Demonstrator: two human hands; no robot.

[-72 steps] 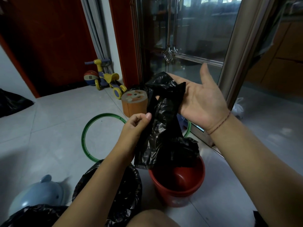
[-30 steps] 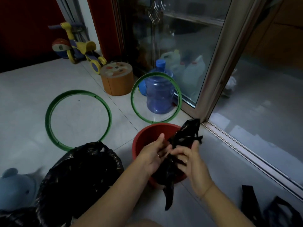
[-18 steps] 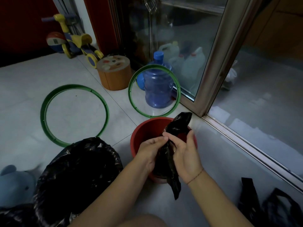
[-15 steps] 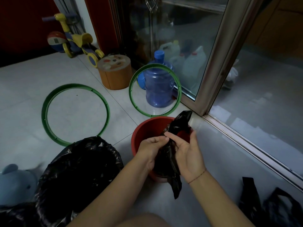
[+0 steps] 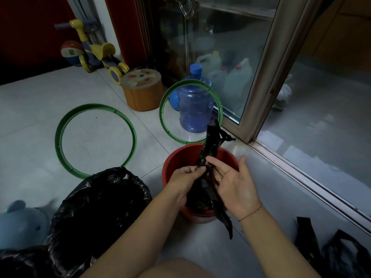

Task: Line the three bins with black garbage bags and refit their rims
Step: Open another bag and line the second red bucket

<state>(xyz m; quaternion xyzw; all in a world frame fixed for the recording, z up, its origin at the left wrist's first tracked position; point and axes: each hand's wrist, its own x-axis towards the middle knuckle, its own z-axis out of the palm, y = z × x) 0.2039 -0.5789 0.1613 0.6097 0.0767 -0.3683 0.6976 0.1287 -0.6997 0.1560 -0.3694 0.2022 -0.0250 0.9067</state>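
Observation:
A red bin point(image 5: 176, 159) stands on the floor in front of me. Over it I hold a folded black garbage bag point(image 5: 210, 149) as an upright strip. My left hand point(image 5: 186, 177) pinches the strip at its middle. My right hand point(image 5: 234, 181) lies against it with fingers straight and palm up. To the left stands a bin lined with a black bag point(image 5: 100, 201). One green rim point(image 5: 60, 135) lies flat on the floor. A second green rim point(image 5: 164, 109) leans upright behind the red bin. A third black-bagged bin point(image 5: 22, 261) shows at the lower left corner.
A blue water jug point(image 5: 195, 105) and an orange round stool point(image 5: 142, 91) stand behind the rims. A toy tricycle point(image 5: 94, 53) is at the back. A sliding glass door frame point(image 5: 267, 73) runs along the right. Loose black bags point(image 5: 331, 253) lie lower right. A blue lid point(image 5: 20, 221) sits lower left.
The bag was lowered from chest height down to the red bin and gathered into a narrow strip. My right hand has opened flat against it while my left keeps its pinch.

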